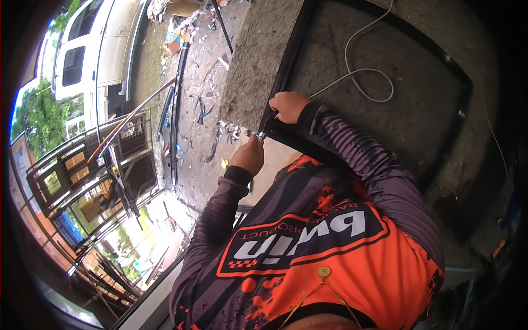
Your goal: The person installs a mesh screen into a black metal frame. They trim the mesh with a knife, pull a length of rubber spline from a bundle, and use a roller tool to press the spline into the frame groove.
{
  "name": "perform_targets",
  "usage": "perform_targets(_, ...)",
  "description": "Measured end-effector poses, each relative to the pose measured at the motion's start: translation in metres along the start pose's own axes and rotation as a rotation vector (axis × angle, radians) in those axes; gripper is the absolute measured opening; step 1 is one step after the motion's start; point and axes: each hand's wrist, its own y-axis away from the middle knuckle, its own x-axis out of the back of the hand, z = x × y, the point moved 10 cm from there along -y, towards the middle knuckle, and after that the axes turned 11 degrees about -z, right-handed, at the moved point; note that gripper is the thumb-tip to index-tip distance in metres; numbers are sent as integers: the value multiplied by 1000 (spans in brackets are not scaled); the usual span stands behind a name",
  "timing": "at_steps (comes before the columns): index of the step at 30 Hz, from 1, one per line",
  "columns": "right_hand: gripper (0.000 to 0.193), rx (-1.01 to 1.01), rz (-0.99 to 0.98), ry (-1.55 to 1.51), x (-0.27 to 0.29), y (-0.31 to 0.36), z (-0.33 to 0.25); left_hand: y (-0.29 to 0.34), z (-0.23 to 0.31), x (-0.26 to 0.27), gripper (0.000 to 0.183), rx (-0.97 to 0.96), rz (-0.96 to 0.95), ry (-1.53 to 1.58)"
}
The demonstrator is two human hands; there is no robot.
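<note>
A large black-edged frame (290,60) with rounded corners stretches away in front of me, around a grey-brown area. Both my hands are at its near left corner. My left hand (247,157) is closed around a small silvery metal tool (261,135), whose tip points at the corner; its exact kind is too small to tell. My right hand (289,106) is curled over the frame's left edge, just above that tool. Its fingers are pressed together on something dark that I cannot make out. A thin grey cable (385,74) loops across the area inside the frame.
A rough concrete ledge (256,55) borders the frame on the left. Beyond it, the ground holds scattered litter (201,107) and long dark strips (179,104). A white van (104,49), a metal rack (82,176) and a leaning orange pole (129,116) stand farther left.
</note>
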Motion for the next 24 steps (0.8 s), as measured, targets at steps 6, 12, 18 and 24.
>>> perform_targets(6, 21, -21, -51, 72, 20, 4, 0, -10, -4, -5, 27, 118, -105, -41)
perform_targets(12, 42, -119, -124, 198, 130, 8, 63, -16, -1, -10, 26, 108, -85, 12)
perform_targets(18, 47, -184, 130, 338, 271, -9, 164, -34, -4, -11, 26, 122, -101, 17)
perform_targets(24, 38, -174, 682, 450, 331, -4, 202, -19, -5, -18, 27, 218, -167, 16)
